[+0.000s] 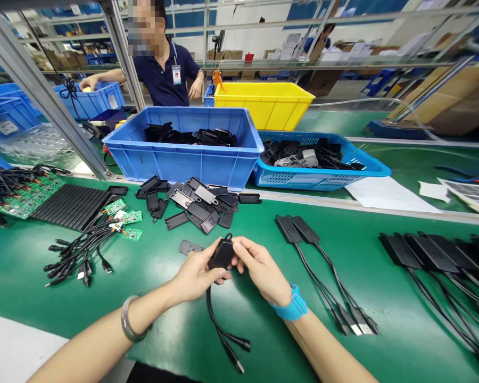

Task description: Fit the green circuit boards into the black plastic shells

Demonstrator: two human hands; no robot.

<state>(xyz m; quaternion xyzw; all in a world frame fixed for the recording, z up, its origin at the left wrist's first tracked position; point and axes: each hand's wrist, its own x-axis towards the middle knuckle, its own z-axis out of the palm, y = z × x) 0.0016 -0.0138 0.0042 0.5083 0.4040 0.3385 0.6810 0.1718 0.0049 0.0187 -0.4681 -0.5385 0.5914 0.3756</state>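
Both of my hands pinch a small black plastic case point(222, 252) above the green mat. My left hand point(195, 274) grips it from the left and below; my right hand point(259, 268), with a blue wrist strap, presses it from the right. Black cables point(223, 332) hang from the case toward me and end in plugs. A loose black cover point(190, 247) lies flat just left of the case. A pile of black case halves point(199, 205) sits behind it.
Two finished cased cables point(303, 239) lie to the right, more point(435, 255) at far right. Green circuit boards with cables point(99, 234) lie left, beside a black tray point(72, 205). Blue bins point(183, 143) point(319, 159) and a yellow bin point(263, 103) stand behind. A person in a dark shirt point(163, 69) works opposite.
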